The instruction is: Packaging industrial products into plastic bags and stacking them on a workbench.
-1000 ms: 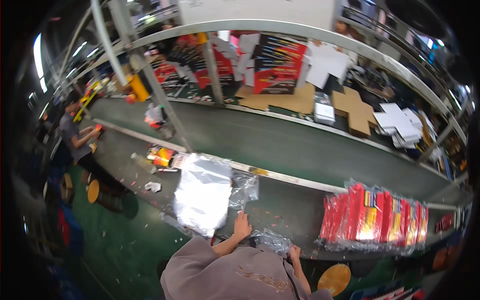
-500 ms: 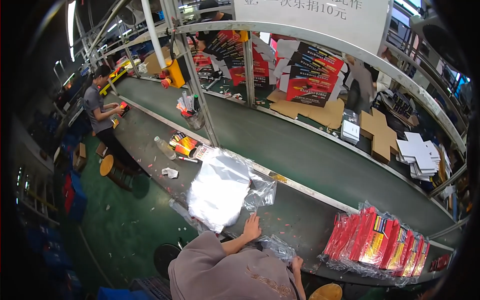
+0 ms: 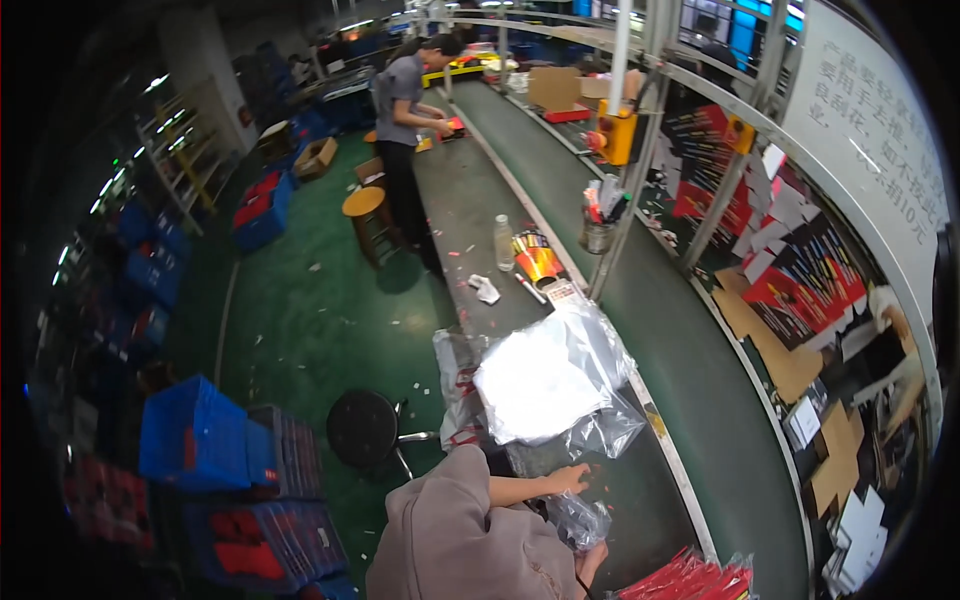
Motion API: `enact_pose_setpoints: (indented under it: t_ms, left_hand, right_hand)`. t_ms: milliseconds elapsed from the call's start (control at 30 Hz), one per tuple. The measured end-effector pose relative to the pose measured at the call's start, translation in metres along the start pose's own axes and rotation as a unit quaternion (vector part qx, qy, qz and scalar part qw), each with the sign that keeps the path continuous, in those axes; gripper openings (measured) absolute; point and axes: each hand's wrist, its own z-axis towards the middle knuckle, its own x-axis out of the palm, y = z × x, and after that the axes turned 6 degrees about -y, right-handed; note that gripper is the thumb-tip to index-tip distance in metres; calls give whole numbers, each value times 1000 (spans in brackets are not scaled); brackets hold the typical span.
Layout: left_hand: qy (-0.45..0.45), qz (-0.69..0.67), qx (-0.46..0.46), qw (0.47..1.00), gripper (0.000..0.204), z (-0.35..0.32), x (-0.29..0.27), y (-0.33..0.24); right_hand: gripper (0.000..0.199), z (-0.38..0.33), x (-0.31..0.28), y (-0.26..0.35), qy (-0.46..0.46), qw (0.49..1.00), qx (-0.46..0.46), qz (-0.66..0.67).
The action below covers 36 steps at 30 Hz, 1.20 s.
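A crumpled clear plastic bag [image 3: 580,519] lies at the bench's near edge, between my two hands. My left hand [image 3: 566,480] rests at the bag's upper side, its fingers stretched out over the dark bench top. On the bag's lower side, my right hand [image 3: 593,560] has its fingers closed on the plastic. Beyond my left hand is a stack of shiny clear plastic bags [image 3: 545,385], glaring white under the light. Red packages in clear wrap [image 3: 690,578] show in part at the lower edge, near my right hand.
A conveyor belt [image 3: 690,380] runs along the bench's right side. A glass bottle [image 3: 503,243], a marker [image 3: 530,288] and crumpled tissue [image 3: 484,289] lie farther up. A black stool [image 3: 362,428] and blue crates [image 3: 195,435] stand left. A co-worker [image 3: 405,110] stands at the far end.
The view has swung left, showing more floor and crates and fewer of the red packages. My left hand now lies closer to the crumpled bag; my right hand still grips it.
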Motion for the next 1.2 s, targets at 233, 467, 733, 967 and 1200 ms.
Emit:
enact_pose_setpoints:
  t_ms: [233, 467, 733, 967, 1200]
  left_hand:
    - [1, -232, -133, 963, 52, -17, 27, 7]
    - [36, -273, -210, 938, 35, -58, 1, -1]
    - [-296, -34, -83, 951, 16, -51, -24, 48]
    - [-114, -141, -93, 979, 14, -27, -13, 58]
    - [-398, -50, 56, 914, 55, 0, -64, -3]
  right_hand:
    - [24, -1, 25, 64, 168, 986, 0, 0]
    - [27, -10, 18, 40, 201, 959, 120, 159]
    - [17, -4, 11, -12, 125, 962, 168, 174]
    - [11, 11, -3, -17, 2, 973, 140, 185]
    - [17, 4, 22, -33, -76, 979, 123, 142]
